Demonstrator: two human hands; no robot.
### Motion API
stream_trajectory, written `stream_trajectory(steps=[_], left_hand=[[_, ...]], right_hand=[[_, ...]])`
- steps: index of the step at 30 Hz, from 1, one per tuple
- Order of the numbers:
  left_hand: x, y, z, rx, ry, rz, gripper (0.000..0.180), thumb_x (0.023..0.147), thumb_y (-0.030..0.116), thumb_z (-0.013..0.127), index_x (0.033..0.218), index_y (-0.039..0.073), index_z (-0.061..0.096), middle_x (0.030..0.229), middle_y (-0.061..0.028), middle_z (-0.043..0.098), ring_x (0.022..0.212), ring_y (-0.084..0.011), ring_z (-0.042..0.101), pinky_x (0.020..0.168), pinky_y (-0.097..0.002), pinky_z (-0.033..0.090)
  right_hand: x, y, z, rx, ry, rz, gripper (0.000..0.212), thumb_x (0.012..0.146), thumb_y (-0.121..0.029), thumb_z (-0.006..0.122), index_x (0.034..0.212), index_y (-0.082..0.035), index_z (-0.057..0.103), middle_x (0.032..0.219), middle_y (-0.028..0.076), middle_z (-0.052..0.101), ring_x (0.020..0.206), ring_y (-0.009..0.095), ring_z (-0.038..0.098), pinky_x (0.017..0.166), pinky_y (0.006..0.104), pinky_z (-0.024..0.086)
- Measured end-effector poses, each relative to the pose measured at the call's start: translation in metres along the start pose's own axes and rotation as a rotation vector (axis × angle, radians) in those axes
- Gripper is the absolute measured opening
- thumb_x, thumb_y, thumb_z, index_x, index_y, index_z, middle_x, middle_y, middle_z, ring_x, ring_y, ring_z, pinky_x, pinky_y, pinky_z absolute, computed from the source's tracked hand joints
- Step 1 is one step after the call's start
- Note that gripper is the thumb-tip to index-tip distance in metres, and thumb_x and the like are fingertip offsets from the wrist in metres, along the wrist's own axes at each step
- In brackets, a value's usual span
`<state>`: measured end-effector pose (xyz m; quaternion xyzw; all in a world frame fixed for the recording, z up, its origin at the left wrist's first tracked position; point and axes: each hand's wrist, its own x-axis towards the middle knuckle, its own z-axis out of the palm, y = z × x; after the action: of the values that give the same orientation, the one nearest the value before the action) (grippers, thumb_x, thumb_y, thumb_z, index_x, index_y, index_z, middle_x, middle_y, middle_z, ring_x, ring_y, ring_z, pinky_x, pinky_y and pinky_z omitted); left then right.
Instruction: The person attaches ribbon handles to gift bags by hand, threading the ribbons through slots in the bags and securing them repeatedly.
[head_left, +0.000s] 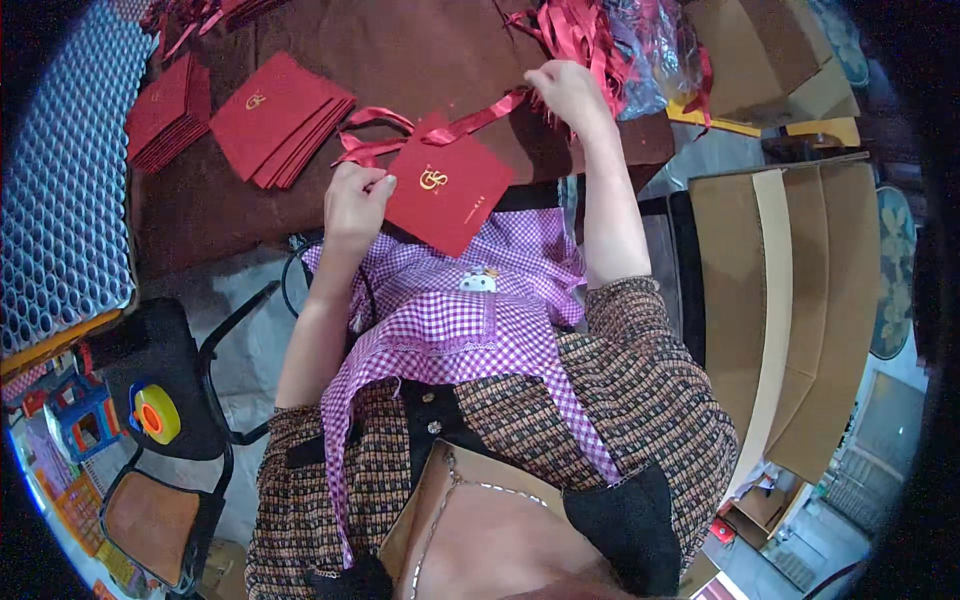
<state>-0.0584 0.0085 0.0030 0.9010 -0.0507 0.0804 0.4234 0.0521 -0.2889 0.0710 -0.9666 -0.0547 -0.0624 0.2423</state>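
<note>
A flat red square paper piece (450, 185) with gold print hangs tilted at the table's near edge, above my lap. Red satin ribbon (480, 120) runs from its top corner out to both sides. At its left corner my left hand (357, 205) is closed in a pinch on the looped left part of the ribbon; the fingertips partly hide the grip. Farther right and higher, my right hand (572, 95) pinches the other end of the ribbon, drawn out fairly straight.
Two stacks of similar red pieces (280, 115) (168, 115) lie on the brown-covered table (400, 50). Loose red ribbons (580, 45) and clear plastic (655, 60) are heaped at the back right. Cardboard boxes (830, 300) stand right; a chair (150, 520) with tape rolls (157, 413) stands left.
</note>
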Motion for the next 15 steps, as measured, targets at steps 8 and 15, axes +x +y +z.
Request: stream_trajectory(steps=[8,15], left_hand=[[-0.001,0.009,-0.007,0.026,0.034,-0.057,0.018,0.075,0.015,0.071,0.087,0.001,0.068,0.079,-0.0116,0.062,0.070,-0.0207,0.061,0.066,-0.0316,0.049],[0.005,0.015,-0.010,-0.001,-0.016,-0.056,0.023,0.078,0.020,0.067,0.088,0.000,0.067,0.078,-0.0126,0.065,0.071,-0.0183,0.062,0.066,-0.0304,0.048]], right_hand=[[-0.007,-0.026,0.030,-0.358,-0.006,0.053,0.041,0.081,-0.039,0.063,0.079,0.002,0.067,0.082,0.023,0.065,0.081,0.037,0.065,0.071,0.0452,0.051],[-0.002,-0.007,0.040,-0.005,0.305,-0.181,0.018,0.081,-0.018,0.065,0.086,-0.001,0.063,0.084,0.018,0.067,0.075,0.032,0.065,0.066,0.0398,0.051]])
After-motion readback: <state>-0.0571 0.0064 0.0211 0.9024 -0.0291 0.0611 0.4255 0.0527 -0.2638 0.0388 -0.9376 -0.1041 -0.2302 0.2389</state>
